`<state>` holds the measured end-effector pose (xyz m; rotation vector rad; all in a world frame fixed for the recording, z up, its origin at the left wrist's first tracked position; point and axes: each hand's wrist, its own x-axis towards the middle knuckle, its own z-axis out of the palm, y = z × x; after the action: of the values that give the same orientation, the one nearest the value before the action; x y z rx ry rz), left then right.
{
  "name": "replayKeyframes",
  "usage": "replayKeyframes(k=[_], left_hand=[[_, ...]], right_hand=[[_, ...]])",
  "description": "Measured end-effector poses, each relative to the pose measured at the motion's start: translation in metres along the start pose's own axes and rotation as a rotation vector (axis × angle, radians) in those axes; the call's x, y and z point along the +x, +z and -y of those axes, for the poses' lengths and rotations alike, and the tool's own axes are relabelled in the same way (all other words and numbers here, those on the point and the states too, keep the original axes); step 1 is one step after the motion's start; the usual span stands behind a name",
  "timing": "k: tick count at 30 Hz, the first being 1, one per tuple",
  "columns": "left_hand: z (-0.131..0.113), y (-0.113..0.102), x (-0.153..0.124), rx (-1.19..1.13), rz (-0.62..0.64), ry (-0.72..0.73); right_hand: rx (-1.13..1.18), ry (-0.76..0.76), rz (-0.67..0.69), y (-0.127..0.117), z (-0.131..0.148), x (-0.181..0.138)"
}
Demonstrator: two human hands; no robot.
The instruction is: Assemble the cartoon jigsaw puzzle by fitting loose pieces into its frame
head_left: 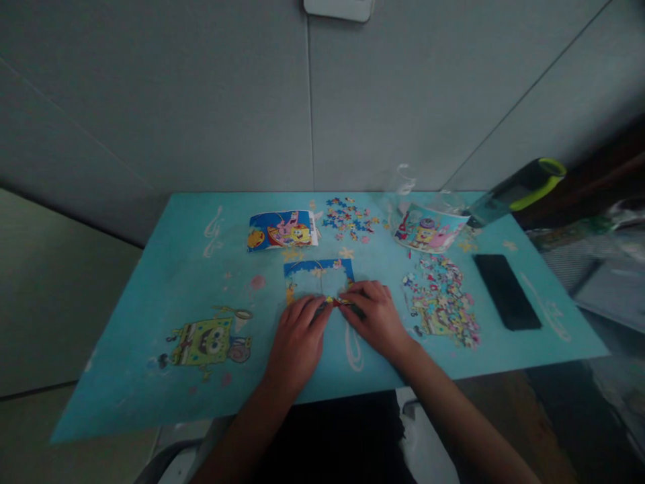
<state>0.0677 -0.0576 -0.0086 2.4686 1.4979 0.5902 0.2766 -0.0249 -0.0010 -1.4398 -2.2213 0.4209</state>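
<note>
A partly joined jigsaw puzzle border (318,264) lies on the light-blue table in front of me, blue along its far side. At its near edge my left hand (299,333) and my right hand (375,312) meet, fingertips pinched on a short strip of puzzle pieces (332,302), yellow and red. Both palms face down, and the hands cover the near corners of the border. Beyond the border rests a blue picture card (282,230) with cartoon figures. Farther back, loose puzzle pieces (347,218) lie scattered.
A larger heap of puzzle pieces (446,289) spreads at the right, behind it a curved picture card (428,230). A black flat rectangular object (506,292) lies farther right. Clear cups (404,180) and a dark bottle with a yellow-green rim (508,195) stand near the wall.
</note>
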Motion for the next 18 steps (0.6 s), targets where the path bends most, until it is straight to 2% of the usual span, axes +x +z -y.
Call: replayKeyframes(k=[9, 18], left_hand=[[0.006, 0.005, -0.002, -0.004, -0.022, 0.029], [0.000, -0.006, -0.006, -0.027, -0.089, 0.028]], right_hand=[[0.011, -0.002, -0.013, -0.001, 0.003, -0.001], [0.040, -0.024, -0.070, 0.003, -0.005, -0.005]])
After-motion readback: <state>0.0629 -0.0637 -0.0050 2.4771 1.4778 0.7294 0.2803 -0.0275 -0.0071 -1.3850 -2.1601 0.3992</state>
